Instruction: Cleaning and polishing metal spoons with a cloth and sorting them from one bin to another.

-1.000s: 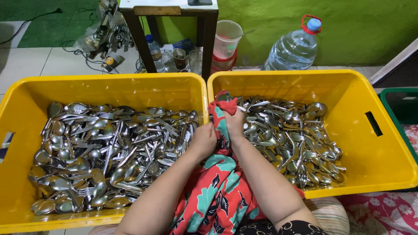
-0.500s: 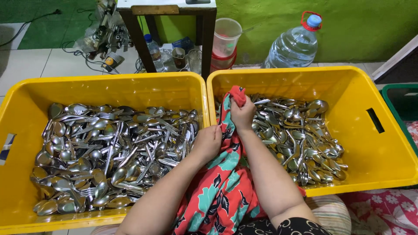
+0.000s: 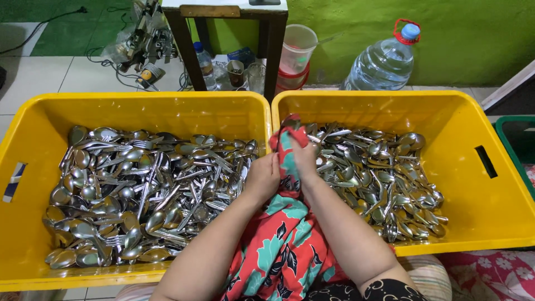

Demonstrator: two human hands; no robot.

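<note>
cloth: red/teal floral cloth (image 3: 287,234) ran from the lap up to approx 12 o'clock, top end bunched over the seam where the two crates met.
spoon: a metal piece, prob a spoon (image 3: 291,119), poked out of the cloth's top fold; only its tip showed, rest wrapped, so can't confirm the type.
long axis: cloth + wrapped piece lay roughly 6-to-12 o'clock, tipped slightly toward 1.
left hand: left hand (image 3: 262,177) sat at approx 8 o'clock from the wrapped tip, fingers curled in and pressed on the cloth's left edge, pinching fabric. Couldn't tell if metal was under them.
right hand: right hand (image 3: 304,158) was closer to the tip, just below it at approx 5 o'clock, fingers closed around the bunched cloth w/ the piece inside.
nearer hand: right, clearly; left was lower, toward the left crate.
left crate: yellow left crate (image 3: 33,120) at 9-10 o'clock from the hands, full of loose spoons & forks (image 3: 145,192).
right crate: yellow right crate (image 3: 473,120) at 2-3 o'clock, cutlery pile (image 3: 379,178) thinner, bare yellow wall on its far-right side.
beyond: water jug (image 3: 384,61) at 1 o'clock past the crates, dark stool legs (image 3: 186,50) at 11, well apart from both hands.
</note>
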